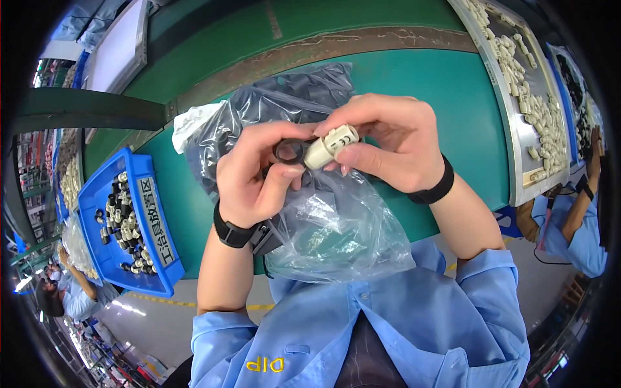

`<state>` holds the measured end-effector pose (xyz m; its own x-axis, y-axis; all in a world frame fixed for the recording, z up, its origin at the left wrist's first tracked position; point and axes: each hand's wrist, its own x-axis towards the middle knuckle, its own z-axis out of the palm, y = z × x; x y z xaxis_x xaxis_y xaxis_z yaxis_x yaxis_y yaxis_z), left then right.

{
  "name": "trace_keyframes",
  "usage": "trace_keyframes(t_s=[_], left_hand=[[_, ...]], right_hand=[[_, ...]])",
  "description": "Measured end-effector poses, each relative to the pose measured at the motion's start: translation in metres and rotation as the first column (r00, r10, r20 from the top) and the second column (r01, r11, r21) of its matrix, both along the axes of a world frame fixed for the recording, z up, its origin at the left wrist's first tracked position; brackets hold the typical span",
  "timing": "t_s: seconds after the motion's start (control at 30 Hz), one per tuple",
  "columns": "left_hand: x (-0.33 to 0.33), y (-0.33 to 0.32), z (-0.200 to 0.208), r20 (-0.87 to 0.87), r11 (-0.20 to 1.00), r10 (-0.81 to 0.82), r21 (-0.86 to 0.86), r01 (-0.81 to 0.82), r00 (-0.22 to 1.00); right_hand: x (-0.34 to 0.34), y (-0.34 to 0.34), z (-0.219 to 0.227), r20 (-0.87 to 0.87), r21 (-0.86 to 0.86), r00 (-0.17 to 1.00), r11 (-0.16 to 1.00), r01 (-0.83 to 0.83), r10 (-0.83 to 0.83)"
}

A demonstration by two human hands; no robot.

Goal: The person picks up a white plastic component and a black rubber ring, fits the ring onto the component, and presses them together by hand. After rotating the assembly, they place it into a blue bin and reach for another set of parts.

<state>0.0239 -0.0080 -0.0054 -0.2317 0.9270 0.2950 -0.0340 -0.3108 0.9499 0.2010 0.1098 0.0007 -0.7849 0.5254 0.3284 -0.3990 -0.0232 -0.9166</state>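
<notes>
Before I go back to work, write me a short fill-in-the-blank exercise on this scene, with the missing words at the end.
1. The right hand holds the cream part, and the ____ hand holds the black ring.
2. Both wristbands are coloured ____.
3. The bin at the left is coloured ____.
4. The tray of cream pieces lies on the picture's ____ side.

Missing words: left; black; blue; right.

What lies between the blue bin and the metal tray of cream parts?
Head view: a clear plastic bag on the green mat and, above it, the left hand holding a black ring, the right hand a cream part.
</notes>
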Motion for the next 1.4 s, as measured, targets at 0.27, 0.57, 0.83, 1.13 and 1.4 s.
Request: trace_keyframes(t_s=[0.27, 0.57, 0.83, 1.13, 1.4], left_hand=[[-0.024, -0.005, 0.011, -0.885, 0.986, 0.125, 0.162, 0.045, 0.448], [0.009, 0.0, -0.005, -0.092, 0.967, 0.032, 0.255, -0.007, 0.995], [-0.006, 0.005, 0.005, -0.601, 0.973, 0.163, 0.23, -0.026, 0.783], [0.007, -0.001, 0.002, -0.139, 0.995, 0.066, 0.081, -0.055, 0.988], [0.002, -0.001, -0.002, -0.243, 0.991, 0.071, 0.128, -0.041, 0.967]], right_hand=[[0.005, 0.002, 0.003, -0.006, 0.289, 0.996, 0.953, 0.087, -0.089], [0.003, -0.005, 0.004, -0.02, 0.174, 0.986, 0.97, 0.168, -0.167], [0.0, 0.003, 0.002, -0.203, 0.67, 0.966, 0.697, 0.256, -0.159], [0.004, -0.008, -0.002, -0.309, 0.589, 0.94, 0.748, 0.307, -0.142], [0.007, -0.005, -0.008, -0.357, 0.695, 0.916, 0.603, 0.391, -0.182]])
